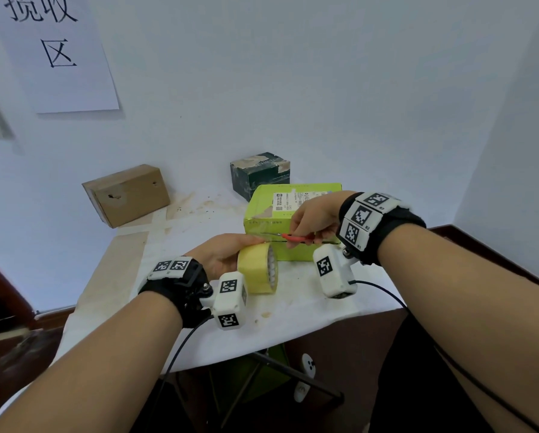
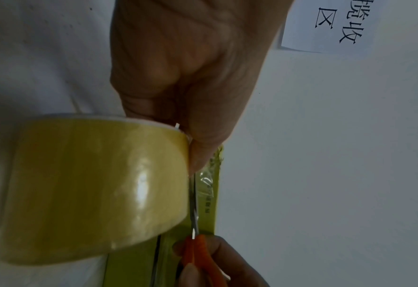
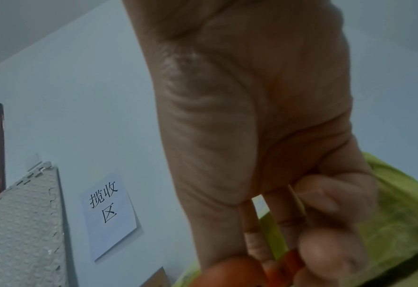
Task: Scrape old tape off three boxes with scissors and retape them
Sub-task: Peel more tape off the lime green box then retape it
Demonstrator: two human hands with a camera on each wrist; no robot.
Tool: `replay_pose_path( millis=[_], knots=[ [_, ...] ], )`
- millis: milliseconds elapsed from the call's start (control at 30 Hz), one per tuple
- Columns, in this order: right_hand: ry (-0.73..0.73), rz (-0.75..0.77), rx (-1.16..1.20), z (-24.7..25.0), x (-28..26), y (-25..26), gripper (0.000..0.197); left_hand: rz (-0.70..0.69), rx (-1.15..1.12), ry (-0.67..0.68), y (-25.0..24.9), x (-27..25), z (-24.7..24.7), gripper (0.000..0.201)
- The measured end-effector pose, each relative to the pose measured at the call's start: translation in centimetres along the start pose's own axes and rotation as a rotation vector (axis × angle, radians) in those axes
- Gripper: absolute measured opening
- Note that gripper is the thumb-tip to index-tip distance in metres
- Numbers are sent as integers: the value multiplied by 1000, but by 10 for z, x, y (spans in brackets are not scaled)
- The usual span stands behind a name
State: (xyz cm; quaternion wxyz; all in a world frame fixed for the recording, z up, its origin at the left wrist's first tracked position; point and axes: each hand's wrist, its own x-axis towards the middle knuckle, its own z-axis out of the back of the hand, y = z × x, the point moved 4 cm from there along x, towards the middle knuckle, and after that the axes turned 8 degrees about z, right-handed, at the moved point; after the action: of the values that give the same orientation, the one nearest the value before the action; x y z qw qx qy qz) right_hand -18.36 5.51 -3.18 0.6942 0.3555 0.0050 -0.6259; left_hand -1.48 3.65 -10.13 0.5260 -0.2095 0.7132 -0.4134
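Gripped in the left hand [image 1: 221, 254] is a yellow tape roll [image 1: 258, 267], while red-handled scissors [image 1: 288, 237] are pinched in the right hand [image 1: 313, 218], blades laid along the front edge of the green box [image 1: 293, 214] on the bench [image 1: 174, 245]. Farther back, a brown box [image 1: 126, 195] and a dark box [image 1: 259, 173] are set well apart by the wall.

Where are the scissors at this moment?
In the head view the scissors are in the right hand, blades lying along the front face of the green box, just right of the tape roll held by the left hand.
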Motion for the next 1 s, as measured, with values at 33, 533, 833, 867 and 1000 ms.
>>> replay_pose_path(
  millis=[33, 533, 833, 867, 1000],
  knots=[
    [-3, 9, -3, 0, 1, 0, 16, 4, 3, 2, 0, 1, 0, 12],
    [-2, 67, -13, -2, 10, 0, 30, 2, -20, 6, -1, 7, 3, 29],
    [-90, 166, -94, -4, 10, 14, 35, -7, -58, 56, -2, 10, 1, 32],
    [-95, 170, -107, -3, 9, 14, 35, -7, -58, 56, -2, 10, 1, 34],
    [-126, 197, -143, -4, 9, 12, 32, -14, -66, 56, -3, 10, 2, 37]
  ],
)
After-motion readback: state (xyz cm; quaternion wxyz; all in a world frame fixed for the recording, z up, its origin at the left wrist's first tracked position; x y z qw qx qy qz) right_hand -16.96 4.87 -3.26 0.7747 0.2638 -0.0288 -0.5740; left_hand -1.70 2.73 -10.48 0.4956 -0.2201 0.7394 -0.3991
